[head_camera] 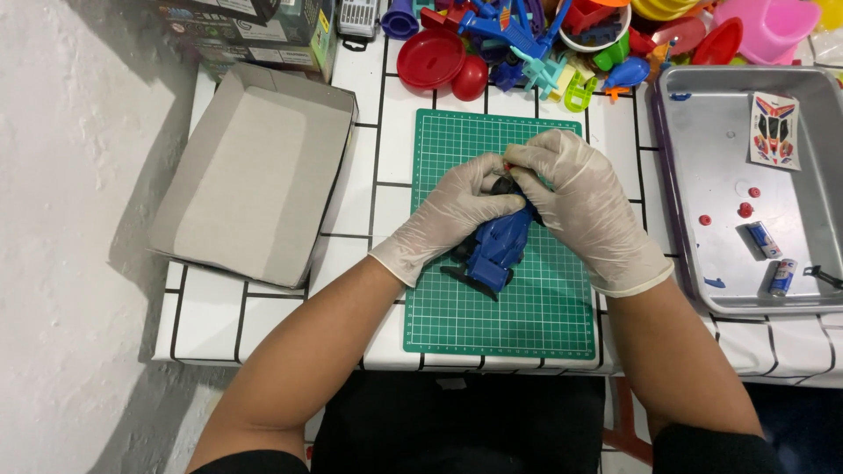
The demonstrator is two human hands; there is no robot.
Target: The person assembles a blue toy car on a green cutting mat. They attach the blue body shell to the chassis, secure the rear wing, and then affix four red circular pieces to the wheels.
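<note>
Both gloved hands, left hand [452, 211] and right hand [575, 197], grip the blue toy car [498, 248]. Squeezing between them could snap its small parts off onto the green cutting mat [544, 307] beneath.

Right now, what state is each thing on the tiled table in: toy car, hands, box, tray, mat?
Blue plastic toy car: held over the mat, gripped at its front end.
Left gloved hand: closed on the car.
Right gloved hand: closed on the car.
Grey cardboard box lid: open side up, empty.
Metal tray: holds small parts, two batteries, a sticker sheet.
Green cutting mat: flat.
</note>
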